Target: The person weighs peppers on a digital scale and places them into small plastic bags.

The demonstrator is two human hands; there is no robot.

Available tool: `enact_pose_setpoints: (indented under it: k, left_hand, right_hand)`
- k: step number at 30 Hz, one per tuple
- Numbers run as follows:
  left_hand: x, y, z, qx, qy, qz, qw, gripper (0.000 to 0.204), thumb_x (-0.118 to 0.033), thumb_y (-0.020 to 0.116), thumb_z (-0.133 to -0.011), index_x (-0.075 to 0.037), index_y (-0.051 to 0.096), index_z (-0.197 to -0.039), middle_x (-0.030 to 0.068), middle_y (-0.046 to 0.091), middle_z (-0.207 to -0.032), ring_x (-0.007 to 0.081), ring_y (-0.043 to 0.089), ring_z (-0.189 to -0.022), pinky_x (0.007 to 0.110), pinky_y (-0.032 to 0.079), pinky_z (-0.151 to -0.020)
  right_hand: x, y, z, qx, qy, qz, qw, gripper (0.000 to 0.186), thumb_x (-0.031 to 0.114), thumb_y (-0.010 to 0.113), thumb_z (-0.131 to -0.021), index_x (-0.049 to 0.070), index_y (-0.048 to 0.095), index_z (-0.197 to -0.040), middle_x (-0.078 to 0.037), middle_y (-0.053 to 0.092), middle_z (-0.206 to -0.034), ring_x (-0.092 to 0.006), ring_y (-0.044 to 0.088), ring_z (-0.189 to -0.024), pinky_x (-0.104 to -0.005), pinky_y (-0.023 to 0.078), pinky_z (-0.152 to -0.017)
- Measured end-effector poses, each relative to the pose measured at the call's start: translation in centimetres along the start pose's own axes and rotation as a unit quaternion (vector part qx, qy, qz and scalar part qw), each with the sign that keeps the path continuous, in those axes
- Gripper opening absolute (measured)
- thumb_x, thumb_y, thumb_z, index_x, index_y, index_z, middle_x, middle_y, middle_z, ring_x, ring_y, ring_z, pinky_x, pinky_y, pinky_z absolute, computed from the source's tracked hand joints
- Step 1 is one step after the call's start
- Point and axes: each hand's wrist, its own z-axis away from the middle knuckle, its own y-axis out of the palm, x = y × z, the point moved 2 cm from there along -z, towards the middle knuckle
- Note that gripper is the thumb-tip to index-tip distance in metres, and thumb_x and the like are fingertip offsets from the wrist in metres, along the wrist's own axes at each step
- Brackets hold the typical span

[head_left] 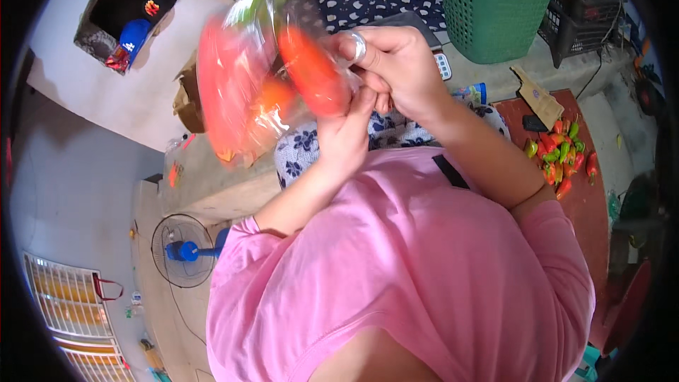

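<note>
A clear plastic bag (244,92) of large red, orange and green peppers is held up in front of me, its gathered end toward my hands. My left hand (345,131) is closed round the bag's lower right side by the neck. Close beside it, my right hand (399,64) is closed in a pinch at the gathered plastic, thumb against fingers. A shiny pale loop (358,46) sits round the right thumb; whether it is a ring or a strip of plastic I cannot make out. The left fingertips are partly hidden behind the bag.
A heap of small red and green peppers (559,152) lies on a reddish board (590,212) at the right, beside torn cardboard (537,99). A green basket (488,10) and black crates (580,14) stand at the far right. A fan (184,250) is at the left.
</note>
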Motion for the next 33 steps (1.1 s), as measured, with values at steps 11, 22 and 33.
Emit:
enact_pose_setpoints:
  k: [11, 22, 33]
  left_hand:
    - [-2.3, -3.5, -5.2, 0.224, 0.242, -0.565, 0.756, 0.013, -0.019, 0.073, -0.068, -0.018, 0.07, -0.081, -0.0045, 0.061, -0.076, 0.0165, 0.056, -0.076, 0.033, 0.039, -0.067]
    - [-4.2, -2.9, -6.0, 0.283, 0.14, -0.627, 0.712, 0.009, -0.019, 0.071, -0.072, -0.012, 0.067, -0.075, -0.0007, 0.059, -0.073, 0.018, 0.054, -0.078, 0.035, 0.031, -0.083]
    - [0.3, -1.1, -4.2, 0.237, 0.054, -0.56, 0.792, 0.014, -0.019, 0.064, -0.082, -0.006, 0.064, -0.079, 0.0061, 0.058, -0.071, 0.0207, 0.056, -0.078, 0.037, 0.034, -0.083]
  right_hand:
    - [-0.9, -4.3, 2.6, 0.057, -0.154, 0.388, 0.907, 0.016, 0.011, 0.067, -0.079, 0.004, 0.073, -0.093, -0.014, 0.061, -0.116, -0.0237, 0.058, -0.103, -0.0342, 0.044, -0.091]
    - [-1.0, -4.4, 4.0, -0.053, -0.158, 0.573, 0.802, 0.013, 0.024, 0.067, -0.075, 0.015, 0.075, -0.08, -0.007, 0.058, -0.12, -0.0214, 0.055, -0.103, -0.0477, 0.034, -0.099]
    - [-2.4, -5.0, 5.4, -0.095, -0.157, 0.671, 0.719, 0.011, 0.019, 0.064, -0.074, 0.011, 0.071, -0.069, -0.001, 0.05, -0.127, -0.021, 0.047, -0.112, -0.0556, 0.027, -0.1]
